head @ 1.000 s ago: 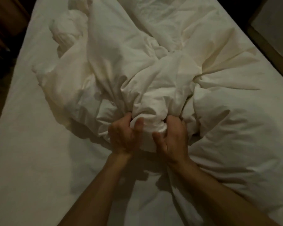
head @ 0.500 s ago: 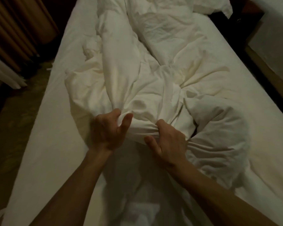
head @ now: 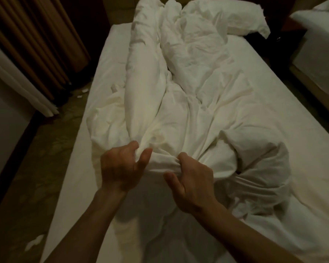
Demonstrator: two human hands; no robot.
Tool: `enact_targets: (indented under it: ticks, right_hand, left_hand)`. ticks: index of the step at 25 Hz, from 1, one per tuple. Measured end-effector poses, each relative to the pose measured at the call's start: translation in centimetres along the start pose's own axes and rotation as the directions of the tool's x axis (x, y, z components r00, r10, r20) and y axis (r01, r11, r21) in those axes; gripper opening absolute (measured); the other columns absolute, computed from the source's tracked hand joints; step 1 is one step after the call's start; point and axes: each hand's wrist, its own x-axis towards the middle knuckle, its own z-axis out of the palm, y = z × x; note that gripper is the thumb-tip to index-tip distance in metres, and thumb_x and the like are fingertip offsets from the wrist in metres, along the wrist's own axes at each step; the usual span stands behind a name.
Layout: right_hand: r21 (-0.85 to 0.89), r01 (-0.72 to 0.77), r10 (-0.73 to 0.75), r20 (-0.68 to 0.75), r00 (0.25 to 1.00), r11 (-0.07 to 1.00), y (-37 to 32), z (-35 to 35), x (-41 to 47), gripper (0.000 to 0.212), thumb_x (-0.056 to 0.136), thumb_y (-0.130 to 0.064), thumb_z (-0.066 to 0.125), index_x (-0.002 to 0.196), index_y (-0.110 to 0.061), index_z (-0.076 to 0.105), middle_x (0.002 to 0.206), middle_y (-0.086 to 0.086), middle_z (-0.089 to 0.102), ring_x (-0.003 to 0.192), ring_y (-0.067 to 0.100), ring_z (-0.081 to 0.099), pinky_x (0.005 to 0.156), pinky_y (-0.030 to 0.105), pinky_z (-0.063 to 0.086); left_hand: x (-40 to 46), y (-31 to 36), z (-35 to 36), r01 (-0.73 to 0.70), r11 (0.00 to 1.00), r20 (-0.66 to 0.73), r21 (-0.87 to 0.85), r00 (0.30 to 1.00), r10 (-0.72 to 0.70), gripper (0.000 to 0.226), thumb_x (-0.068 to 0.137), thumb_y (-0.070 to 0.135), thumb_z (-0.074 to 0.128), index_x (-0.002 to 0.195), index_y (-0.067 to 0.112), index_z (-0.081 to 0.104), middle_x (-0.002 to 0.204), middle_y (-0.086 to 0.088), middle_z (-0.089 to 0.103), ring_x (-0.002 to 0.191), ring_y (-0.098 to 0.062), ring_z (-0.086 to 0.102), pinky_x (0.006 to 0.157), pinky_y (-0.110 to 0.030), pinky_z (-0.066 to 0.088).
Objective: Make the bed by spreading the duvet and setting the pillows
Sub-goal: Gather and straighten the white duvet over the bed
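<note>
— Can you see the fingertips (head: 136, 150)?
— No, buried in the duvet (head: 188, 114) folds. The second bed (head: 315, 40) runs off the right edge; scraps on the floor (head: 34, 168) are too dim to identify.

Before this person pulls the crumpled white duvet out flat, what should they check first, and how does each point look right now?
1. Left hand grips the crumpled white duvet: ok.
2. Right hand grips the same bunched edge: ok.
3. Duvet lying flat: not ok, twisted in folds.
4. White pillow at the far end free of the duvet: cannot tell.
5. Holding a true corner: cannot tell.
</note>
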Motion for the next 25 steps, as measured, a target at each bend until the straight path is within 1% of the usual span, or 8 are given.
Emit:
enact_targets:
  ticks: [3, 6, 8, 11, 13, 15, 21, 25]
  right_hand:
    - [-0.101, -0.045, 0.052, 0.069, 0.996, 0.994, 2.7, 3.9, -2.1, 0.072, 0.090, -0.081, 0.013, 0.086, -0.022, 0.054, 0.073, -0.010, 0.051, 0.064, 0.014, 0.050, 0.061, 0.030, 0.033]
    - [-0.155, -0.105, 0.117, 0.069, 0.991, 0.982, 4.4, 5.9, -4.0, 0.071, 0.091, -0.080, 0.015, 0.091, -0.022, 0.056, 0.080, -0.012, 0.048, 0.070, 0.013, 0.050, 0.066, 0.030, 0.035]
    - [-0.149, -0.135, 0.144, 0.053, 0.988, 0.980, 4.3, 6.3, -4.3, 0.072, 0.091, -0.081, 0.016, 0.094, -0.021, 0.056, 0.086, -0.007, 0.051, 0.077, 0.015, 0.048, 0.072, 0.036, 0.040]
    - [-0.092, -0.046, 0.047, 0.005, 0.999, 0.995, 1.4, 7.0, -2.8, 0.073, 0.090, -0.078, 0.021, 0.102, -0.016, 0.057, 0.101, 0.001, 0.052, 0.089, 0.019, 0.046, 0.081, 0.039, 0.038]
    - [-0.037, 0.025, -0.026, -0.016, 1.000, 0.999, -1.4, 7.7, -0.6, 0.079, 0.090, -0.078, 0.022, 0.109, -0.010, 0.059, 0.109, 0.006, 0.052, 0.096, 0.023, 0.047, 0.085, 0.040, 0.038]
    - [-0.012, 0.069, -0.070, -0.022, 0.997, 0.998, -3.7, 8.6, 1.9, 0.085, 0.091, -0.077, 0.022, 0.117, -0.005, 0.059, 0.116, 0.010, 0.055, 0.104, 0.026, 0.050, 0.090, 0.040, 0.040]
    - [0.005, 0.126, -0.126, 0.097, 0.987, 0.992, -6.3, 14.0, 8.7, 0.093, 0.091, -0.076, 0.027, 0.141, 0.000, 0.046, 0.141, 0.016, 0.048, 0.130, 0.030, 0.045, 0.109, 0.048, 0.038]
    - [-0.084, 0.105, -0.083, 0.234, 0.969, 0.991, -4.2, 18.3, 12.7, 0.104, 0.088, -0.082, 0.017, 0.153, -0.003, 0.029, 0.158, 0.016, 0.031, 0.148, 0.026, 0.025, 0.123, 0.046, 0.017]
  left_hand:
    - [-3.2, -2.2, 4.0, 0.050, 0.999, 0.155, -0.018, 0.987, -0.047, 0.077, 0.093, 0.073, 0.012, 0.065, 0.015, 0.055, 0.052, -0.012, 0.057, 0.047, -0.032, 0.057, 0.045, -0.031, 0.041]
    - [-5.7, -3.8, 5.9, 0.083, 0.995, 0.196, -0.064, 0.978, -0.069, 0.075, 0.091, 0.076, 0.012, 0.064, 0.018, 0.050, 0.051, -0.002, 0.053, 0.046, -0.027, 0.054, 0.047, -0.027, 0.032]
    - [-6.3, -4.9, 5.4, 0.083, 0.994, 0.209, -0.076, 0.976, -0.065, 0.070, 0.091, 0.076, 0.014, 0.063, 0.020, 0.045, 0.052, 0.006, 0.042, 0.045, -0.020, 0.045, 0.047, -0.025, 0.026]
    - [-5.1, -7.5, 3.5, 0.085, 0.993, 0.172, -0.079, 0.982, -0.071, 0.064, 0.094, 0.072, 0.018, 0.071, 0.020, 0.048, 0.061, 0.008, 0.043, 0.052, -0.015, 0.041, 0.048, -0.024, 0.027]
    - [-3.5, -9.6, 2.2, 0.094, 0.993, 0.142, -0.069, 0.986, -0.084, 0.070, 0.095, 0.070, 0.019, 0.094, 0.015, 0.062, 0.080, -0.001, 0.061, 0.069, -0.022, 0.057, 0.060, -0.027, 0.041]
    - [-1.4, -11.6, 1.1, 0.109, 0.993, 0.130, -0.051, 0.986, -0.101, 0.077, 0.094, 0.069, 0.019, 0.117, 0.009, 0.063, 0.104, -0.011, 0.068, 0.092, -0.029, 0.063, 0.076, -0.032, 0.045]
    - [3.8, -18.0, 1.4, 0.192, 0.980, 0.142, -0.054, 0.973, -0.183, 0.091, 0.090, 0.076, 0.014, 0.136, 0.007, 0.051, 0.133, -0.016, 0.057, 0.118, -0.034, 0.054, 0.096, -0.046, 0.043]
    - [6.7, -21.6, 5.1, 0.243, 0.969, 0.162, -0.034, 0.958, -0.235, 0.093, 0.088, 0.078, 0.011, 0.148, 0.012, 0.037, 0.149, -0.013, 0.043, 0.135, -0.029, 0.041, 0.108, -0.045, 0.035]
